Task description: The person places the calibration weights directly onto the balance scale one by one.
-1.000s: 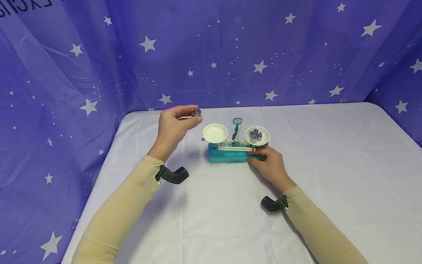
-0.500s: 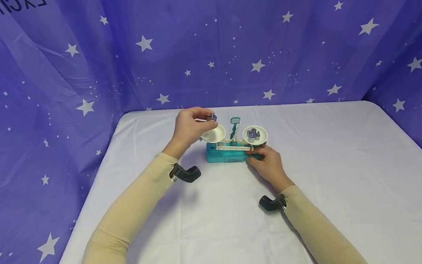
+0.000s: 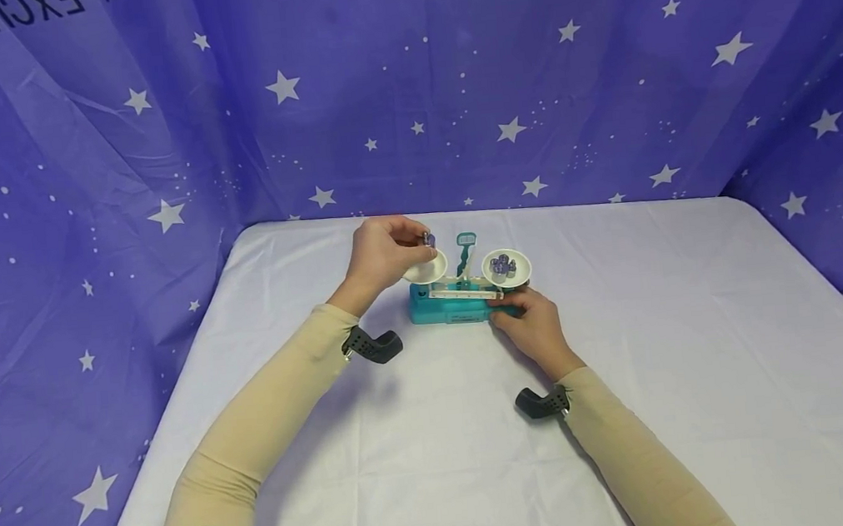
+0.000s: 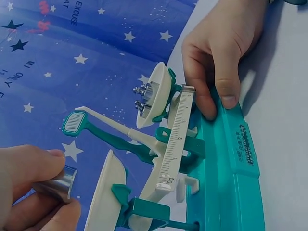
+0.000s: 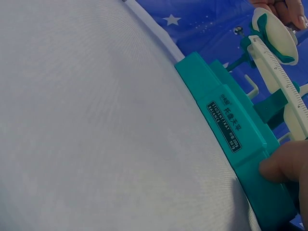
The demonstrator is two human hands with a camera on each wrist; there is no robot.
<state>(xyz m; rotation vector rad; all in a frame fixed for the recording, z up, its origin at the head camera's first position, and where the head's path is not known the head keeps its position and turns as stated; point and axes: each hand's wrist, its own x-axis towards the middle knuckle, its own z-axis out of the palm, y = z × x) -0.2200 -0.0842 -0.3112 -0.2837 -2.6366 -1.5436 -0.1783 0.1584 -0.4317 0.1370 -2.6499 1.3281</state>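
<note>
A teal student tray balance (image 3: 441, 311) stands on the white-covered table, with a graduated beam (image 4: 177, 137) between its two pans. Between thumb and fingers my left hand (image 3: 379, 254) pinches a shiny metal weight (image 4: 60, 185), just over the white left pan (image 3: 428, 274). That weight looks apart from the pan in the left wrist view. Several small metal weights (image 3: 501, 265) sit in the right pan (image 3: 524, 276). My right hand (image 3: 539, 332) grips the right end of the balance's base, its thumb (image 5: 281, 166) on the front side in the right wrist view.
The white tablecloth (image 3: 439, 462) spreads around the balance. Behind the table and along both sides hangs a blue curtain (image 3: 374, 67) with white stars. A black curved wrist mount (image 3: 376, 345) sticks out from each sleeve.
My left hand has moved right with the weight, from beside the balance to over the left pan, then slightly lower. My right hand keeps its grip on the base.
</note>
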